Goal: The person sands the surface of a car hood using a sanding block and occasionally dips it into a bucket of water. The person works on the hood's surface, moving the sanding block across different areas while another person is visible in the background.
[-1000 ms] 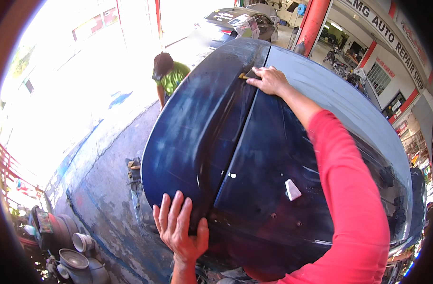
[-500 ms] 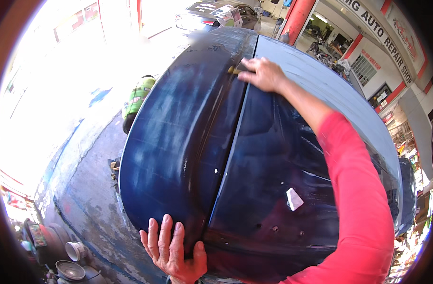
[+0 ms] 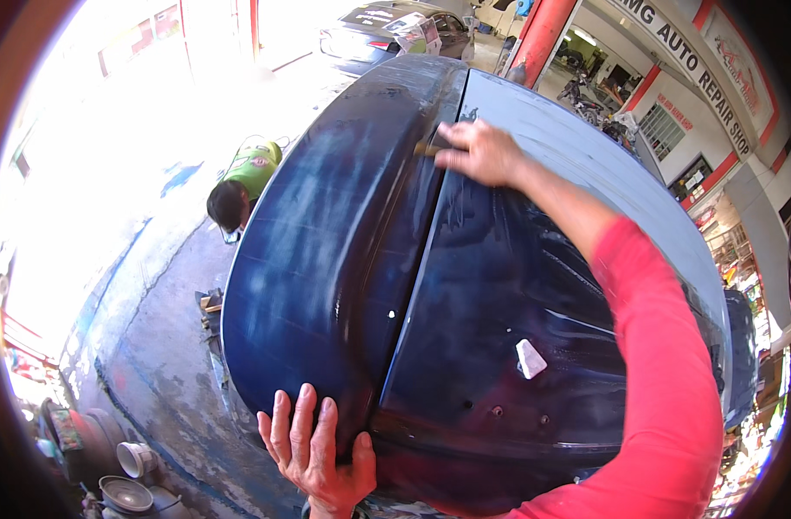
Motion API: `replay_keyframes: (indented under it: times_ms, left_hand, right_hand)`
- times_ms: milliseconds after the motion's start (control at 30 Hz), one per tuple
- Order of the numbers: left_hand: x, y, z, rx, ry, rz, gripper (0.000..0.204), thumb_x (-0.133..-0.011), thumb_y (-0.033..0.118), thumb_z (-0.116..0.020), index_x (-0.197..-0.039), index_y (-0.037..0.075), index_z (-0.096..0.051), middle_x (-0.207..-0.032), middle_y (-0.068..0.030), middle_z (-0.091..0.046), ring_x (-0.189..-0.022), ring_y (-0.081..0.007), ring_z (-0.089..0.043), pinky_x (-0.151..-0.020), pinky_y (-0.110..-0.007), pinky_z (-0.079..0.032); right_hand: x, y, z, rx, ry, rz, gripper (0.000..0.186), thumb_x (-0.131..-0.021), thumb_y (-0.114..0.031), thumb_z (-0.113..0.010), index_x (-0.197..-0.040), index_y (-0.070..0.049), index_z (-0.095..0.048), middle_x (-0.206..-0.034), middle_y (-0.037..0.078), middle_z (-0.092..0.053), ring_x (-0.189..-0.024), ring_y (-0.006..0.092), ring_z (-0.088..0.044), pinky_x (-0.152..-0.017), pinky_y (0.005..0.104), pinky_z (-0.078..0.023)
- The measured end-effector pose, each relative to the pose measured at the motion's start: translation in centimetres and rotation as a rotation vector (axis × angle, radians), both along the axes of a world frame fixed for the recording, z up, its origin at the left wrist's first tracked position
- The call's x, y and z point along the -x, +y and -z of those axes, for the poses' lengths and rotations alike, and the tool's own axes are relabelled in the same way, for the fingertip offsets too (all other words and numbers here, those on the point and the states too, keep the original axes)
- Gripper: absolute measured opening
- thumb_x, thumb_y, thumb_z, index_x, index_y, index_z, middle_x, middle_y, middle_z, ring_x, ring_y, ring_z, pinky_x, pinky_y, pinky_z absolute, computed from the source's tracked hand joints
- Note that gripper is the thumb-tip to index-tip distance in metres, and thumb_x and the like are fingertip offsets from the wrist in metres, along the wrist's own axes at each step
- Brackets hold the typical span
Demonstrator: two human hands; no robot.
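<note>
Below me curves a dark blue car body (image 3: 305,251), scuffed with pale streaks and split lengthwise by a dark seam. At its near edge my left hand (image 3: 322,454) rests with fingers spread, holding nothing. Far along the seam, my right hand (image 3: 482,154) presses a small tan-edged pad (image 3: 427,150) against the panel left of the gap. Blur and the fingers hide most of that pad, so its exact kind is unclear. A white wedge-shaped piece (image 3: 530,359) lies on the dark panel to the right of the seam, near a few small holes.
A person in a green top (image 3: 250,173) bends low beside the body's left side. Buckets (image 3: 137,459) and cans stand on the stained concrete floor (image 3: 144,363) at the lower left. Farther off are another car (image 3: 391,30) and a red post (image 3: 547,39).
My right hand and the pad have shifted slightly nearer along the seam. My left hand stays put on the panel. The person in green has come further into view, head now showing.
</note>
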State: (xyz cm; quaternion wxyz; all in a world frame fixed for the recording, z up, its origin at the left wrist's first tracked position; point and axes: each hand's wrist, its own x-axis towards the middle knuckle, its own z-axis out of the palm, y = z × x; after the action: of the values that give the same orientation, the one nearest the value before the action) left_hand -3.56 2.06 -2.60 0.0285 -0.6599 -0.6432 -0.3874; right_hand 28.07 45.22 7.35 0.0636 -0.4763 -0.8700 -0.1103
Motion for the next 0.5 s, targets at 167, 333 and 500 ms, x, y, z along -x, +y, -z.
replay_keyframes:
  times_ms: [167, 333, 500]
  left_hand:
    - [-0.2, 0.4, -0.2, -0.032, -0.046, -0.009, 0.053, -0.098, 0.041, -0.073, -0.138, 0.007, -0.078, -0.149, -0.0185, -0.075, -0.153, -0.0458, -0.057, -0.136, -0.064, -0.025]
    - [-0.5, 0.7, -0.6, -0.069, -0.075, -0.014, 0.050, -0.096, 0.037, -0.074, -0.137, 0.009, -0.079, -0.150, -0.0163, -0.075, -0.150, -0.0460, -0.060, -0.134, -0.064, -0.029]
    - [-0.1, 0.7, -0.5, -0.069, -0.075, 0.004, 0.049, -0.092, 0.030, -0.079, -0.137, 0.010, -0.079, -0.151, -0.0163, -0.074, -0.151, -0.0435, -0.060, -0.134, -0.061, -0.030]
  right_hand:
    - [1.3, 8.6, -0.1, 0.124, -0.047, 0.371, 0.080, -0.104, -0.074, -0.064, -0.153, -0.011, -0.071, -0.142, 0.020, -0.077, -0.133, 0.0407, -0.072, -0.114, 0.0521, -0.057]
    - [3.8, -10.8, 1.6, -0.106, 0.071, -0.471, 0.078, -0.099, -0.060, -0.077, -0.152, -0.005, -0.070, -0.147, 0.021, -0.072, -0.130, 0.0384, -0.069, -0.108, 0.0506, -0.056]
    - [5.3, -16.9, 0.7, -0.021, 0.013, -0.639, 0.078, -0.093, -0.055, -0.084, -0.154, -0.008, -0.070, -0.145, 0.016, -0.072, -0.128, 0.0350, -0.069, -0.104, 0.0479, -0.055]
